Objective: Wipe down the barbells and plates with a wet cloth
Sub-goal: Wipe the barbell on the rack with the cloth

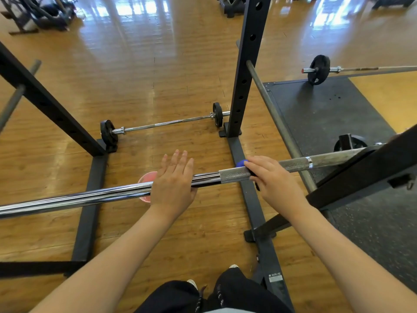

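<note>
Both forearms reach fwd to racked barbell [112, 195], long axis running L-R, rising slightly to the right. Left hand [173, 186] lies flat on smooth chrome, fingers straight, gripping nothing; right hand [270, 177] presses blue cloth [242, 163] onto knurled section, so it's nearer the unwiped right end. Knurl looks dull, chrome shiny.

A black squat rack [244, 71] stood on a glossy wooden floor [144, 71], its holed upright rising just beyond the grip and its base rails running back on either side. A grey safety rod [278, 123] slanted down from that upright, passing right of the grip. A dark rubber mat [327, 114] lay to the right. Black exercise machines [42, 12] stood far off, beyond and left.
</note>
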`<state>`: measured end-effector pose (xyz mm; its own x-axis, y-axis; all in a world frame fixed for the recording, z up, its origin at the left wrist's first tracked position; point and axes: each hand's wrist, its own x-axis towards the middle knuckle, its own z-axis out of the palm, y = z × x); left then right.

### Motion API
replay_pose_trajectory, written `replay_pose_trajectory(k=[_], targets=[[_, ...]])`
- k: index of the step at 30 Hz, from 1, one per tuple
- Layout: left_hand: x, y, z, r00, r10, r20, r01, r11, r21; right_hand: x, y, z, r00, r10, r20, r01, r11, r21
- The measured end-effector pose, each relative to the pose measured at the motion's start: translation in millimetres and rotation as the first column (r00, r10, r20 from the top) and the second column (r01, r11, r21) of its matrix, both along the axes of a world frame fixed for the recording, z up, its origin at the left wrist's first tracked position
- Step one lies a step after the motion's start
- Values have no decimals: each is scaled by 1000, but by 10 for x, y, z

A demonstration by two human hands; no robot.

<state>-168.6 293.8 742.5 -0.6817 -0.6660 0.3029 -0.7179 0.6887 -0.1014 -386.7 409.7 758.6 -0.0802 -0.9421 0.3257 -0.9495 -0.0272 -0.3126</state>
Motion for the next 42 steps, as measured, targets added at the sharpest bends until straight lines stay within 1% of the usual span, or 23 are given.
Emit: replay_pose_trajectory(k=[1,2,5,7,10,12,14,16,18,19,20,22,24,26,29,31,33,35,37,42], targets=[[-1,1,-2,1000,1,-2,-1,1000,-1,-109,70,-18,1000,9,-19,-10,1000,-7],[-3,2,-2,1000,1,-4,-1,1000,0,-237,137,-27,1000,-15,-26,15,1000,-19],[-6,1,-4,1000,-2,-10,1,1000,-2,-584,310,-6,981,-193,-24,190,979,-76],[-10,2,-6,1000,-6,-12,6,1000,-6,-646,345,-9,954,-301,-1,300,949,-101],[-15,5,-4,1000,-2,-15,2,1000,-11,-489,274,-100,926,-374,47,376,926,-46],[-18,6,-3,1000,1,-16,-1,1000,-12,-362,234,-134,925,-378,43,379,925,-15],[-20,8,-6,1000,2,-14,-2,1000,-12,-238,222,-143,935,-353,30,354,935,-29],[-20,11,-8,1000,6,-9,-6,1000,-12,-74,191,-146,969,-246,23,247,967,-63],[-18,19,1,1000,9,-5,-9,1000,-10,118,127,-133,996,-81,40,83,996,-46],[-15,25,4,1000,9,-4,-9,1000,-8,186,93,-125,998,-24,59,26,999,-32],[-12,28,8,1000,5,-4,-6,1000,-8,220,65,-114,997,-4,80,5,1000,-16],[-6,27,16,1000,1,-6,-1,1000,-6,192,44,-85,994,-32,101,29,999,32],[-4,22,20,1000,-3,-7,3,1000,-5,82,81,-82,997,-52,49,49,997,55],[-2,19,18,1000,-8,-7,8,1000,0,-50,163,-93,996,-85,-22,86,995,44],[12,19,20,1000,-13,-7,13,1000,1,-284,307,-88,965,-254,-59,254,967,-14],[19,20,20,1000,-14,0,14,1000,-4,-431,369,-85,917,-393,-66,392,920,-19],[26,20,19,1000,-17,6,17,1000,-4,-485,369,-95,869,-492,-48,492,871,-15],[27,18,18,1000,-21,7,21,1000,-1,-399,307,-109,836,-549,1,549,836,-24],[25,20,14,1000,-21,5,21,1000,6,-217,213,-140,830,-556,51,558,828,-46],[25,24,30,999,-25,23,25,999,35,265,39,-221,916,-398,53,401,911,-100]])
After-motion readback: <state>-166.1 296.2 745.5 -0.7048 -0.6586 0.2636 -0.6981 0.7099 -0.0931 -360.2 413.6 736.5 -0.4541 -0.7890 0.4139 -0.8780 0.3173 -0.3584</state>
